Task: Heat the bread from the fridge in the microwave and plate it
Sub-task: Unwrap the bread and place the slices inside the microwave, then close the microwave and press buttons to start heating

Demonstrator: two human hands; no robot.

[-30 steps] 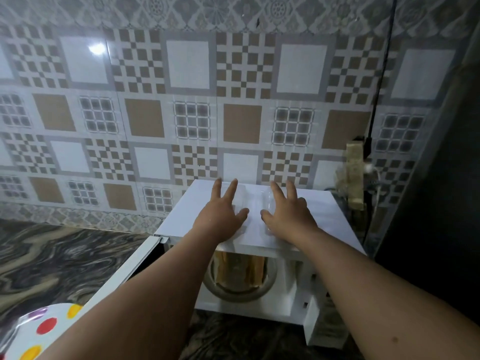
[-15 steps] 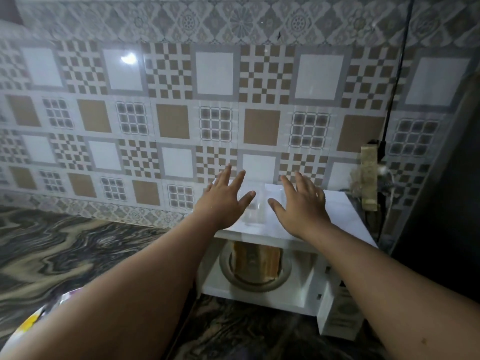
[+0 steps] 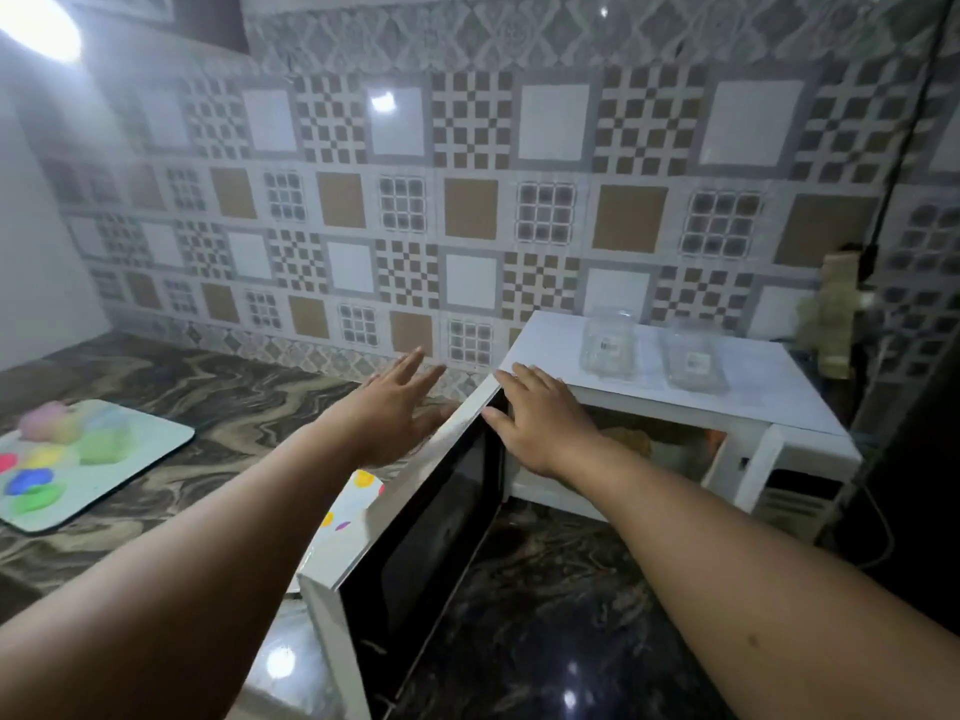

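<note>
The white microwave (image 3: 675, 397) stands on the dark marble counter at the right, its door (image 3: 415, 517) swung open toward me. My left hand (image 3: 395, 407) is spread with straight fingers against the outer side of the door. My right hand (image 3: 540, 423) lies with its fingers over the door's top edge by the hinge corner. Bread (image 3: 631, 441) shows dimly inside the cavity, mostly hidden by my right wrist. A white plate with coloured dots (image 3: 353, 506) peeks out left of the door, under my left forearm.
Two clear plastic containers (image 3: 610, 345) (image 3: 693, 363) sit on top of the microwave. A placemat with coloured shapes (image 3: 78, 459) lies on the counter at left. A wall socket with a black cable (image 3: 839, 304) is right of the microwave. The tiled wall is behind.
Both hands left the microwave's top and dropped to the door; the left hand is now outside it and the right on its top edge. The view shifted left.
</note>
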